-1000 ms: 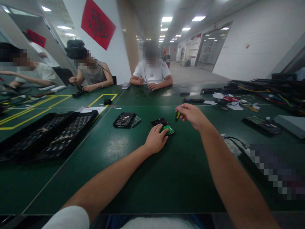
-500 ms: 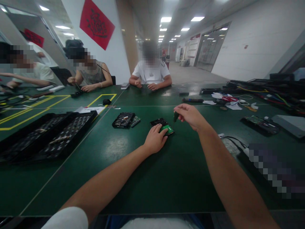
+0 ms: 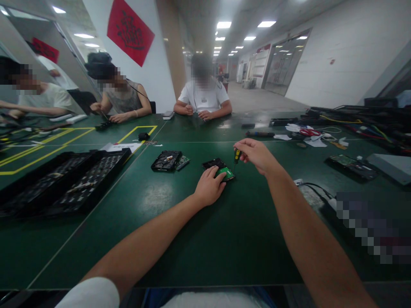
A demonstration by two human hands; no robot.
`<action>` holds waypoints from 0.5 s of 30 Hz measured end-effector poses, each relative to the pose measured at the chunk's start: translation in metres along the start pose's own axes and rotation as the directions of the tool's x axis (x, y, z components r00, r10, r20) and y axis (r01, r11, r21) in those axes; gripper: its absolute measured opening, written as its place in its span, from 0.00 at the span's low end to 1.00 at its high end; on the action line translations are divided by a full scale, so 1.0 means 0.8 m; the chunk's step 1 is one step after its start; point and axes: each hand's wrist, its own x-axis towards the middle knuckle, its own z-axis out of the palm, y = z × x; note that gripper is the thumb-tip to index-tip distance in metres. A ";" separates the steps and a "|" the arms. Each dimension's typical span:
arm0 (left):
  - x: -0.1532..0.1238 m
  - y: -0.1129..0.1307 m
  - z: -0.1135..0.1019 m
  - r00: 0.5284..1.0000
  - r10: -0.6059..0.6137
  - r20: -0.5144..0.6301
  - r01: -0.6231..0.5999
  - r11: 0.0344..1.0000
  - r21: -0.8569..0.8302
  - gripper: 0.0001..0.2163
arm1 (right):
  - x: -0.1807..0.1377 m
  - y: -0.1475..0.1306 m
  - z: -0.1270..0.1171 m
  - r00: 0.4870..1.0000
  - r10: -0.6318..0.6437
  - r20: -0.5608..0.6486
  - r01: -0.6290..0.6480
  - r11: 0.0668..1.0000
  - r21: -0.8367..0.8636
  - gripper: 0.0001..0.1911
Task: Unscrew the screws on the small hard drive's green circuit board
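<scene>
With twelve o'clock straight ahead across the dark green tabletop (image 3: pixel 257 239), a small black rectangular casing with a bright green circuit board (image 3: pixel 228 172) lies near the middle. The left hand (image 3: pixel 209 187) comes in from seven o'clock, palm down, fingers laid over the casing and board; whether they grip its edges cannot be told. At about two o'clock from the board, the right hand (image 3: pixel 257 155) pinches a slim screwdriver with a yellow-and-black handle (image 3: pixel 237 155), held nearly upright, its thin shaft pointing down at the board's three o'clock end; contact at the tip is too small to make out. At nine o'clock sits a black square-cornered unit (image 3: pixel 164 161), a small grey-green board (image 3: pixel 183 163) just beside it, and farther out a long black plastic compartmented tray (image 3: pixel 123 159).
</scene>
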 end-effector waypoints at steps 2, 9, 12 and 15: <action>0.000 0.000 0.000 1.000 -0.006 0.000 0.006 1.000 -0.006 0.20 | -0.002 0.000 -0.001 0.999 -0.034 0.019 0.034 0.999 -0.019 0.09; 0.000 -0.001 0.001 1.000 -0.012 0.009 0.012 1.000 -0.012 0.20 | -0.004 0.001 -0.003 1.000 -0.002 0.007 0.002 0.999 0.041 0.12; 0.000 -0.001 0.001 1.000 -0.017 0.014 0.017 1.000 -0.017 0.20 | -0.003 -0.001 -0.003 1.000 0.014 -0.010 -0.013 0.999 0.043 0.10; 0.001 -0.001 0.000 1.000 -0.013 0.016 0.014 1.000 -0.020 0.20 | -0.003 -0.004 -0.003 1.000 -0.007 -0.016 0.007 1.000 -0.004 0.05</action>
